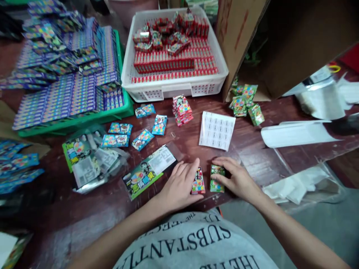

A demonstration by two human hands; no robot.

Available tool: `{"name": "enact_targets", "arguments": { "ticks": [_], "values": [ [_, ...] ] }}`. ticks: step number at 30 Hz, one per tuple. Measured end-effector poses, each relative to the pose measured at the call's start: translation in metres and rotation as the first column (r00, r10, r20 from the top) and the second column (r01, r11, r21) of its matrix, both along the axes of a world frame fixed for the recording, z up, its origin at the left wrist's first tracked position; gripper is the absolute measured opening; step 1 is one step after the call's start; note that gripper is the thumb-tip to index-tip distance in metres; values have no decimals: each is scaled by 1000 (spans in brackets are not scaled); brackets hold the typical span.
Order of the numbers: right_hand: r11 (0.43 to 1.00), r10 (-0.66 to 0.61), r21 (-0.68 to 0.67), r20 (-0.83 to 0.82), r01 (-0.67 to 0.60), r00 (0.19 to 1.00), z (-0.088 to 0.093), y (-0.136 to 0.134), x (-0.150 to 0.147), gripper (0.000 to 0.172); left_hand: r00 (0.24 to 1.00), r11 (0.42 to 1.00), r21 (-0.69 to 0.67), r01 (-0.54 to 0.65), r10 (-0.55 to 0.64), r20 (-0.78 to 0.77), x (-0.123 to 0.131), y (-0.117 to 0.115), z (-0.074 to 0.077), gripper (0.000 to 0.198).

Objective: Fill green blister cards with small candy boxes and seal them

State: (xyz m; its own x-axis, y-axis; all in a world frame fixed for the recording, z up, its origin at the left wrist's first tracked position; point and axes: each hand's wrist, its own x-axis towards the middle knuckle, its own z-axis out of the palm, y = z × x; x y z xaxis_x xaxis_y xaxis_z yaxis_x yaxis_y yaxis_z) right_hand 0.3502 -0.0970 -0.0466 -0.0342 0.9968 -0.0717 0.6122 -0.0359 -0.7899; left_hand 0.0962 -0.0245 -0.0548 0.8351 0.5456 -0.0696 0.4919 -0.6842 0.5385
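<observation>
Close to the table's front edge, my left hand (183,184) curves over a red candy packet (199,183), with the thumb at its near end and the fingers at its far end. Just to the right, my right hand (235,177) grips a green packet (217,179), its thumb across the front and fingers at the top edge. A printed pouch (150,170) with a green band lies left of my left hand. Beyond my hands sits a white sheet of round stickers (217,130). How many packets are under each hand I cannot tell.
Behind stand a white basket (175,91) of red boxes and a green crate (84,125) stacked with purple packets. Loose blue packets (143,139), a red packet stack (182,110) and green packets (243,101) lie about. A cardboard box (238,41) rises at right.
</observation>
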Motion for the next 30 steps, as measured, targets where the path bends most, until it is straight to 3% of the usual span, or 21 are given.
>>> {"name": "enact_targets", "arguments": {
  "ticks": [3,4,8,13,18,23,26,28,30],
  "values": [
    [972,205,72,196,-223,959,-10,-12,-8,99,1000,1000,-2,19,-19,3,-6,5,1,136],
    [957,263,65,222,-283,939,-12,-13,-9,107,1000,1000,-7,27,-27,5,-7,6,4,134],
    [919,362,79,220,-387,906,-18,-1,-11,108,998,997,-46,63,-62,26,-7,5,11,125],
    [888,432,99,153,-449,889,-17,9,-7,129,999,997,-74,32,-29,36,-4,0,6,127],
    [880,461,85,72,-466,884,-16,6,6,117,999,997,-77,8,-5,38,-2,-2,6,125],
    [888,431,118,123,-444,894,-24,7,-4,112,1000,997,-76,15,-14,17,5,-5,6,124],
    [886,417,147,163,-440,894,-23,9,-9,102,999,998,-58,33,-33,-3,-3,-3,15,124],
    [897,387,179,128,-405,913,-19,9,-5,96,999,999,11,-30,30,-31,-18,5,25,127],
    [927,335,184,-12,-328,942,-15,10,2,96,979,977,122,-177,187,-76,-40,17,33,130]
  ]
}}
